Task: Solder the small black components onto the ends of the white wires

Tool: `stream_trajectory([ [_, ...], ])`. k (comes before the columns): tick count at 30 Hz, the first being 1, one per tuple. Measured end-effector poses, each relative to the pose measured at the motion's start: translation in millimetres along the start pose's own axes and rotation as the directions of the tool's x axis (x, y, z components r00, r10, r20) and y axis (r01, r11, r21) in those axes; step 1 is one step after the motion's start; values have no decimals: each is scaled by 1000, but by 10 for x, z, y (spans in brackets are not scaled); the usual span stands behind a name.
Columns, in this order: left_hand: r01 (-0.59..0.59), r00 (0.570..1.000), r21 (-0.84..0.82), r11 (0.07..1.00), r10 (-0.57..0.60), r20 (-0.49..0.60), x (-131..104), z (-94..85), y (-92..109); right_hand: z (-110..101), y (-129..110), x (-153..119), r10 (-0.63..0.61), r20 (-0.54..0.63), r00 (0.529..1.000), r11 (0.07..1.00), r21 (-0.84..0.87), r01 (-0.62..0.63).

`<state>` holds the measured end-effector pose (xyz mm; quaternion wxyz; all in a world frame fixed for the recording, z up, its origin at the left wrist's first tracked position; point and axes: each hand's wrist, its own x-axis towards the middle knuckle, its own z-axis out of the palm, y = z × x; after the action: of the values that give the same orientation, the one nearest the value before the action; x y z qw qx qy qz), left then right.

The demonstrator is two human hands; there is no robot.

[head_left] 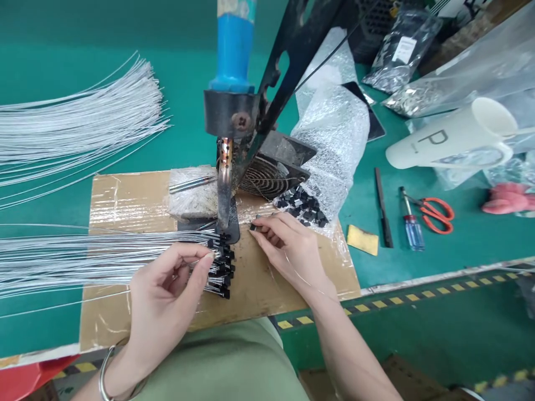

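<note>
My left hand (173, 298) pinches the end of a thin white wire between thumb and forefinger. It sits over a bundle of wires (112, 257) whose right ends carry small black connectors (225, 267). Between the fingertips of my right hand (290, 248) is a small black connector (253, 226). Just above and between the hands, a soldering iron (225, 184) with a blue handle points straight down, held in a black metal arm (288, 61). Near my right hand lies a pile of loose black connectors (301, 205) on bubble wrap.
A cardboard sheet (259, 295) covers the work area. A round-grilled fan (267, 175) stands behind the iron. Another wire bundle (83, 122) lies at the back left. To the right are a yellow sponge (362, 240), a screwdriver (413, 225), red-handled cutters (437, 214) and a white cup (451, 136).
</note>
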<state>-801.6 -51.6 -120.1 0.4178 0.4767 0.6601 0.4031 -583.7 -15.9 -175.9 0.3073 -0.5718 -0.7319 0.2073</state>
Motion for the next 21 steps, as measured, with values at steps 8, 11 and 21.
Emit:
stream_trajectory([
  [8,-93,995,73,993,90,43,35,-73,-84,-5,-94,-113,228,-45,973,971,80,-224],
  [11,-74,997,72,995,73,24,37,-63,-60,-34,-176,-150,377,-54,925,900,256,-352],
  [21,-14,1000,45,999,15,-11,42,-24,13,-42,-498,-124,562,24,827,519,768,-376],
])
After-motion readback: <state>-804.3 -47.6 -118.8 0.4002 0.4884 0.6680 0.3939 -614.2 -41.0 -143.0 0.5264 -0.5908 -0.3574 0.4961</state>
